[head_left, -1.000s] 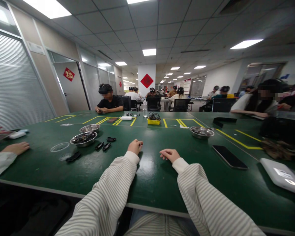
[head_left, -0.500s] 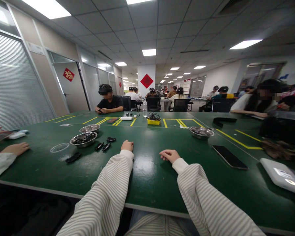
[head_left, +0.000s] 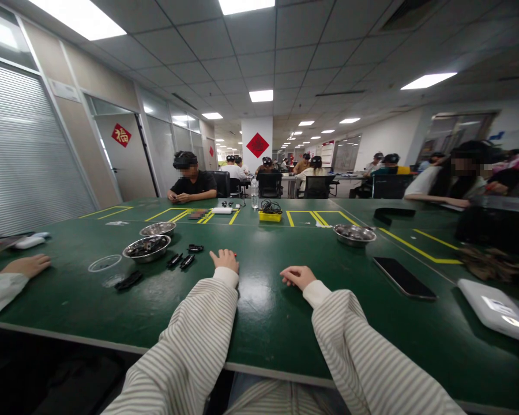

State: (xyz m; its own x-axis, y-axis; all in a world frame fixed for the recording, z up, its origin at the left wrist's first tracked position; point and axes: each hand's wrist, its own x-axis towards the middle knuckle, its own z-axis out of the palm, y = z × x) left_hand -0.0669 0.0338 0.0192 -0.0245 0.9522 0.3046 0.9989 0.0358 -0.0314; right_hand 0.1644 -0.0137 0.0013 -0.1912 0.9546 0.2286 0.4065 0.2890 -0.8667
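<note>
My left hand (head_left: 225, 260) is over the green table (head_left: 259, 323), palm down with its fingers apart. A small red bit shows at its thumb side, too small to name. To the left of this hand lie several black clip-like plastic parts (head_left: 187, 261). My right hand (head_left: 297, 277) rests on the table to the right, its fingers curled together; whatever may be inside them is hidden. Farther left stands a metal bowl (head_left: 147, 257) of dark parts, with another metal bowl (head_left: 158, 229) behind it. One more black part (head_left: 128, 280) lies in front of them.
A clear round lid (head_left: 105, 263) lies at left, near a co-worker's hand (head_left: 28, 265). On the right are a metal bowl (head_left: 354, 242), a black phone (head_left: 403, 278) and a white device (head_left: 495, 308). A yellow box (head_left: 270, 217) with cables and a bottle (head_left: 255, 193) stand farther back.
My left hand has gone from closed fingers to spread ones and turned slightly left, and the small red bit now shows beside it. My right hand has stayed in place.
</note>
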